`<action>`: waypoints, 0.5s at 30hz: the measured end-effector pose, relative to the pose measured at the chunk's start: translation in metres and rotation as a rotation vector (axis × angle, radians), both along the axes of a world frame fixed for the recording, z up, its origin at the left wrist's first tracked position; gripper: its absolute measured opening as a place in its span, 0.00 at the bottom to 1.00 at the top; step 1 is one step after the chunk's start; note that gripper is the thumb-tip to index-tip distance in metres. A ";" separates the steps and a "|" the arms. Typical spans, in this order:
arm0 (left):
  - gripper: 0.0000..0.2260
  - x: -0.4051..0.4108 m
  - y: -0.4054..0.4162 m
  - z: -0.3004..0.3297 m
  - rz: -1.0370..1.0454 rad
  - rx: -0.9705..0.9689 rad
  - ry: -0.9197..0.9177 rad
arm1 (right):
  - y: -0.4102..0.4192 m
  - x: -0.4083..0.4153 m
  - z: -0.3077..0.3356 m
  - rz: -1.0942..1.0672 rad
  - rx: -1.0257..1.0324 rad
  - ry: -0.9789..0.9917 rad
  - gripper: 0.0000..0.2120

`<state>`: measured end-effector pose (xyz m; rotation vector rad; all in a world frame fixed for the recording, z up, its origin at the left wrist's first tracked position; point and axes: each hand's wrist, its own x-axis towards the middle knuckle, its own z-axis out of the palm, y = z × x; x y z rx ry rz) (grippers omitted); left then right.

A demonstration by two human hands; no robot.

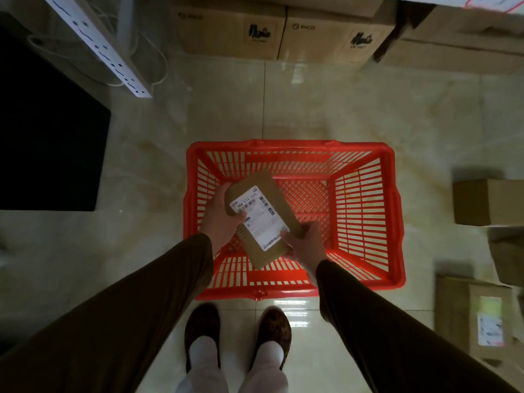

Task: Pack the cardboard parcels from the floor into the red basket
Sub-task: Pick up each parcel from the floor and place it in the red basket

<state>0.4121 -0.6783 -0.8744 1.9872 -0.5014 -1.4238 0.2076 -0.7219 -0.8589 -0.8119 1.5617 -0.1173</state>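
Note:
A flat brown cardboard parcel [262,215] with a white shipping label faces up over the left part of the red basket [365,211]. My left hand [219,219] grips its far left end, thumb on the label. My right hand [307,245] grips its near right corner. The basket stands on the tiled floor just beyond my feet and nothing else shows inside it. Other cardboard parcels lie on the floor at the right: one [487,201] beside the basket, one with a label [479,316] nearer me.
Large brown cartons [283,32] line the far wall. A white perforated shelf post [105,46] with cables slants at top left, beside a black mat [48,143]. Pale glossy tiles lie around the basket. My dark slippers [238,333] stand close to its near rim.

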 end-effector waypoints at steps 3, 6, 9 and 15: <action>0.40 -0.002 -0.003 -0.009 0.023 0.019 0.006 | 0.008 0.012 -0.015 -0.021 0.035 -0.015 0.16; 0.41 -0.007 -0.006 -0.020 -0.027 0.048 -0.044 | 0.013 0.027 -0.034 -0.053 0.048 -0.041 0.17; 0.42 -0.010 0.001 -0.030 -0.045 0.048 -0.100 | 0.016 0.038 -0.052 -0.073 0.061 -0.020 0.17; 0.43 -0.014 0.024 -0.041 -0.015 0.018 -0.155 | 0.021 0.047 -0.073 -0.034 0.076 0.020 0.19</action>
